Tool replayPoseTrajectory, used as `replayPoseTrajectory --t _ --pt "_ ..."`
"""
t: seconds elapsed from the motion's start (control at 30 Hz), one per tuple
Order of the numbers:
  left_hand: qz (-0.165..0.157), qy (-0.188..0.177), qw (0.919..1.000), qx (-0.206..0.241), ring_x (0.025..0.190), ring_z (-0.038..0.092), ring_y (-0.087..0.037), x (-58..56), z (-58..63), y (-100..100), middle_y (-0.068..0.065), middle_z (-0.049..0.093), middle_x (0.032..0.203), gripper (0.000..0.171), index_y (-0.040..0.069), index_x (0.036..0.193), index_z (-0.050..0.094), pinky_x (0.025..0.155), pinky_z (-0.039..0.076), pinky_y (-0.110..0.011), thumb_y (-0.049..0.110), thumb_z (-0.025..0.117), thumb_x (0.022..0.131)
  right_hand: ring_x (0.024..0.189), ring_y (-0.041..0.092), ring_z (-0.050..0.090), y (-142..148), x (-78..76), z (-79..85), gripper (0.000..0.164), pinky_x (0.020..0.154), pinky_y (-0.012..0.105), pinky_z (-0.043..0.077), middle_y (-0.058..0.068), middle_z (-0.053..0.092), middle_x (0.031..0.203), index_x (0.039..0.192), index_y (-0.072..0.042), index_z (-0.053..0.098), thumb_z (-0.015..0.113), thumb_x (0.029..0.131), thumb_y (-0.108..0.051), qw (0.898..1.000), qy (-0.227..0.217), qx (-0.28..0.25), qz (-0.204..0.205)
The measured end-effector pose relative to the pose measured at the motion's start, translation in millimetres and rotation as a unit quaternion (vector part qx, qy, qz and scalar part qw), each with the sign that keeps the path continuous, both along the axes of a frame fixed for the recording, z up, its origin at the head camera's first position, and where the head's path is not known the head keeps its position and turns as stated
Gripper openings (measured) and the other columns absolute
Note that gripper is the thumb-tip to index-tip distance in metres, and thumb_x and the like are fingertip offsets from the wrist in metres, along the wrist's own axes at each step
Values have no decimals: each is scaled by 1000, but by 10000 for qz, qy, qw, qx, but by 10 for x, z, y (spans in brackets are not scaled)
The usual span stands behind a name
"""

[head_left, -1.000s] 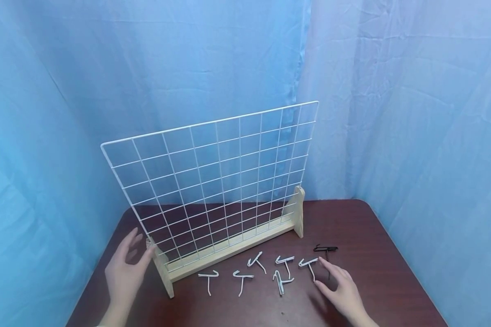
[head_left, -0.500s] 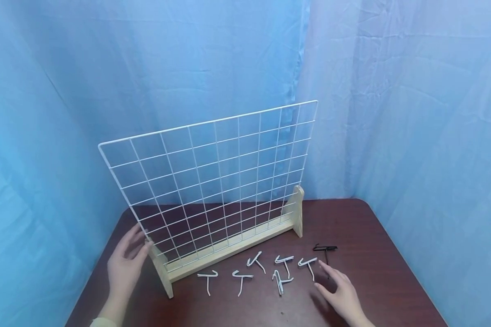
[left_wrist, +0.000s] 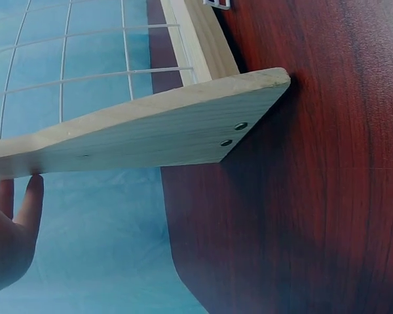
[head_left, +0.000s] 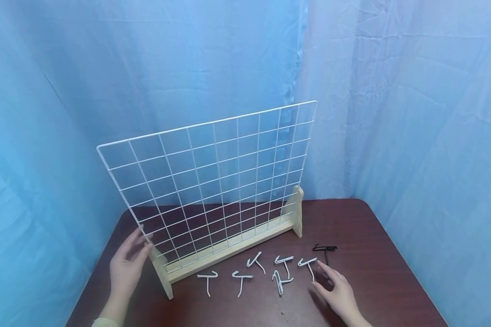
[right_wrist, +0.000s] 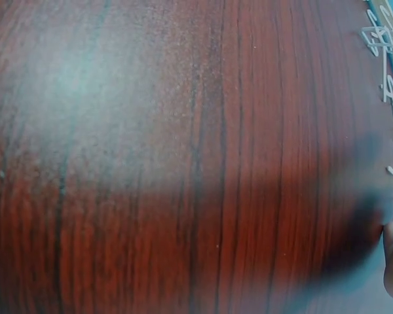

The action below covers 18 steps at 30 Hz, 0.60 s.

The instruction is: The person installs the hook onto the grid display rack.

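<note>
A white wire grid panel (head_left: 217, 181) stands upright in a pale wooden stand (head_left: 229, 249). My left hand (head_left: 126, 268) holds the top of the stand's left side piece (left_wrist: 150, 131), thumb in front and fingers reaching behind the grid's edge. In the left wrist view, fingertips (left_wrist: 33, 186) meet that piece's outer face. My right hand (head_left: 339, 293) is beside the rightmost white hook (head_left: 308, 263), thumb and fingers apart; contact with the hook cannot be told. Other white hooks lie leftward, including one hook (head_left: 207, 276) and another hook (head_left: 242, 276).
A black hook (head_left: 325, 248) lies behind my right hand. More white hooks, such as the tilted hook (head_left: 280, 282), lie before the stand. Everything rests on a dark red-brown table (head_left: 364, 254). Blue curtains (head_left: 429, 136) enclose its back and sides.
The left hand has closed in slightly on the stand's side piece, and the grid's left edge has shifted a little left. My right hand has hardly moved; the hooks lie as before.
</note>
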<state>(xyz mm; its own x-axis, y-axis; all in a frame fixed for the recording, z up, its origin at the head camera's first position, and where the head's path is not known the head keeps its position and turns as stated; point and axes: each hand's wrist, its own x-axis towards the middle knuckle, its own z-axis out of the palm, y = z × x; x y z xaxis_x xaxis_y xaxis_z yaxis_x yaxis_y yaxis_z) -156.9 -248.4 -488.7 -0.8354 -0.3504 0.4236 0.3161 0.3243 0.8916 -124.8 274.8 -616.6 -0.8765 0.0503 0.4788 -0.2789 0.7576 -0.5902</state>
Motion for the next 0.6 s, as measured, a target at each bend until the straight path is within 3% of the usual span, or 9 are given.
replayPoseTrajectory --t 0.2,0.37,0.6 --pt "-180 64 9998 16 101 62 2 20 -31 -17 10 72 107 53 3 136 58 89 53 -12 -13 68 86 91 29 65 -27 -1 10 62 71 24 60 8 72 101 125 -5 67 90 67 -6 9998 -124 -127 -44" --pt "-241 86 9996 83 101 63 1 14 -51 -19 8 72 109 52 2 135 58 88 54 -14 -13 67 87 91 27 63 -39 -18 -14 61 71 32 62 6 73 102 124 -5 67 90 67 -6 9997 -223 -89 -88" --pt "-152 74 9999 -9 102 62 1 5 -64 -11 -6 72 112 51 4 136 59 87 54 -13 -12 67 87 92 25 60 -35 -62 -84 59 70 30 62 3 73 101 119 -6 70 92 65 -7 9997 -140 53 -203"
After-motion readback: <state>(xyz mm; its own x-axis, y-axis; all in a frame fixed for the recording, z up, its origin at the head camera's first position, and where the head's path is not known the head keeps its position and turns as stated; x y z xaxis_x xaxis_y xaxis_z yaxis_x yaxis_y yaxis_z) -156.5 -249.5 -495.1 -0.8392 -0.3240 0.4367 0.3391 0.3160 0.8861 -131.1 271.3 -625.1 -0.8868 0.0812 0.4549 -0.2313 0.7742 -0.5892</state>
